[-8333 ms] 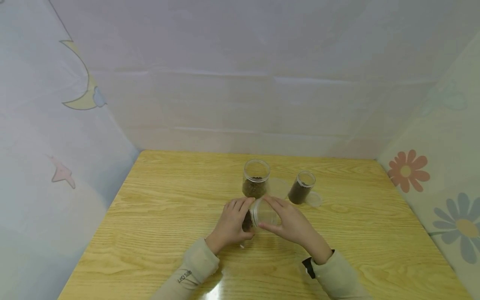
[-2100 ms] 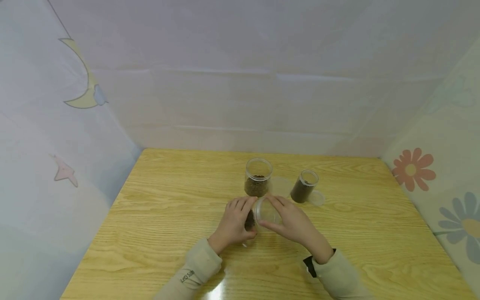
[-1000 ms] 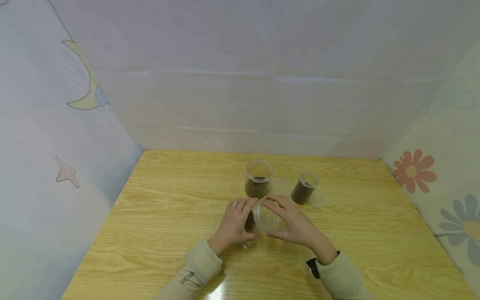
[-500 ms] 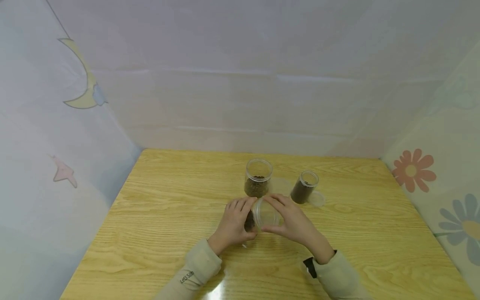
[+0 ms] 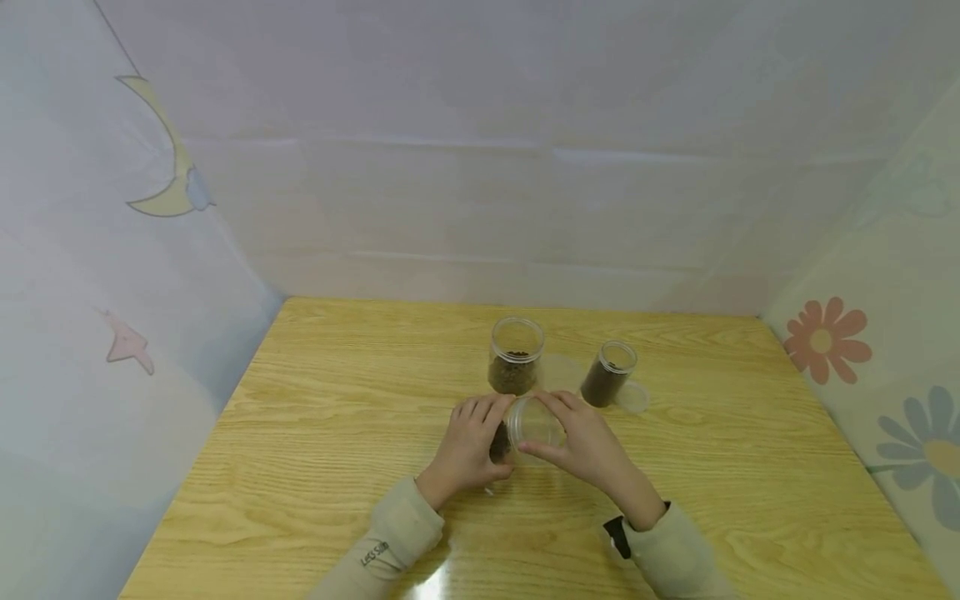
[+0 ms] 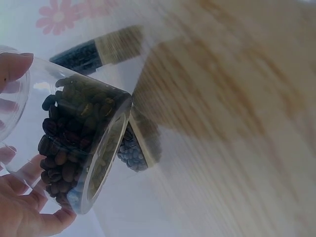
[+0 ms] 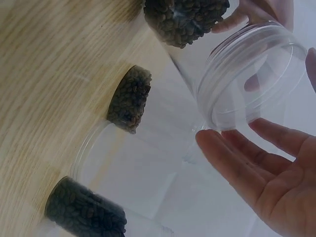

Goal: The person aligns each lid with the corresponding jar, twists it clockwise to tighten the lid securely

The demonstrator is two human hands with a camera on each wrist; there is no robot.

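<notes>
My left hand (image 5: 465,446) grips a clear jar (image 6: 74,133) part filled with dark coffee beans, its fingers wrapped round the side. The jar leans over, mouth toward the right, and in the left wrist view its base tilts close over the table. At the mouth end, my right hand (image 5: 585,442) holds the clear ridged lid (image 7: 252,79), thumb on one side and fingers on the other. In the head view the left hand hides much of the jar body.
Behind the hands stands an uncovered wide jar (image 5: 513,375) of beans, with a clear lid (image 5: 562,371) lying beside it. Further right are a slimmer uncovered jar (image 5: 602,385) of beans and its small lid (image 5: 632,397). A tiny white piece (image 5: 489,491) shows below the left hand.
The right hand's fingers spread wider around the lid a second ago, then closed in again with the thumb higher. The left hand and jar keep their place; the standing jars have not moved.
</notes>
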